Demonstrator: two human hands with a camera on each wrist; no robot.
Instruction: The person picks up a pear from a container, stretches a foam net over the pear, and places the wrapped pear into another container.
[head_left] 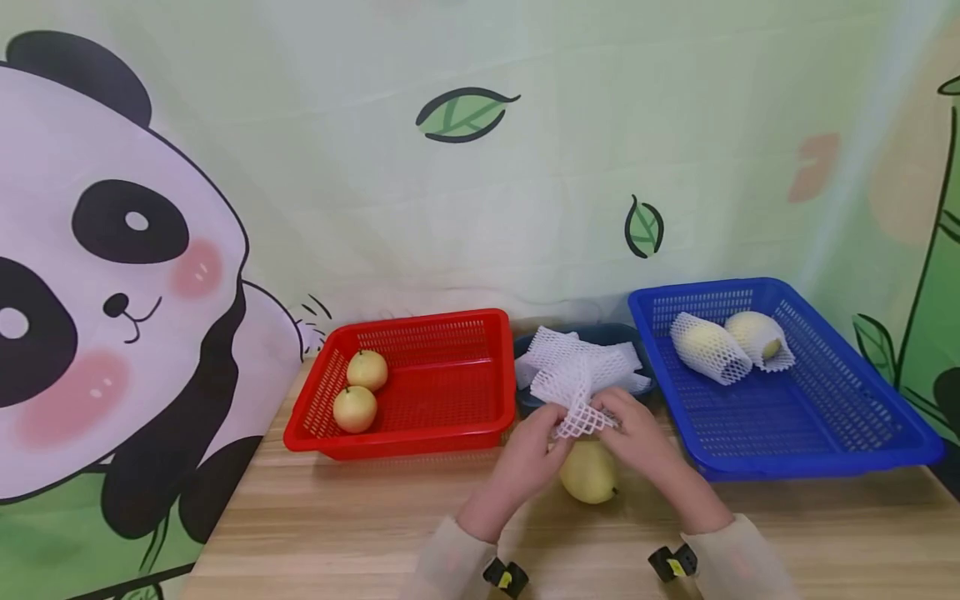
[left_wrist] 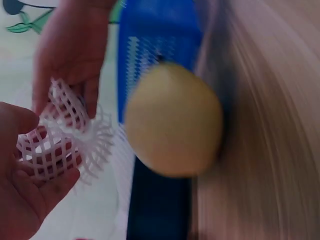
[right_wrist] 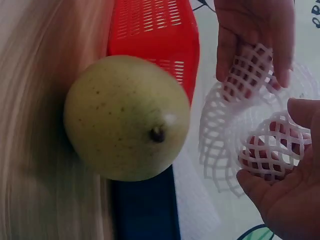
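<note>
Both hands hold a white foam fruit net (head_left: 583,417), stretching its mouth apart above the table. My left hand (head_left: 529,448) grips one side of the rim, thumb and fingers on the mesh. On the other side, the right hand (head_left: 637,435) grips the edge; its fingers show through the mesh in the right wrist view (right_wrist: 287,175). Below the net a yellow pear (head_left: 589,473) lies on the table between the forearms, its stem (right_wrist: 157,133) plain in the right wrist view. Behind the hands, a dark blue basket (head_left: 517,398) holds several more foam nets (head_left: 555,346).
At the left, a red basket (head_left: 442,437) holds two bare pears (head_left: 355,409). A blue basket (head_left: 810,462) at the right contains two pears in foam nets (head_left: 708,346). Wood-grain table (head_left: 315,533) lies in front; a printed panda backdrop (head_left: 360,200) hangs behind.
</note>
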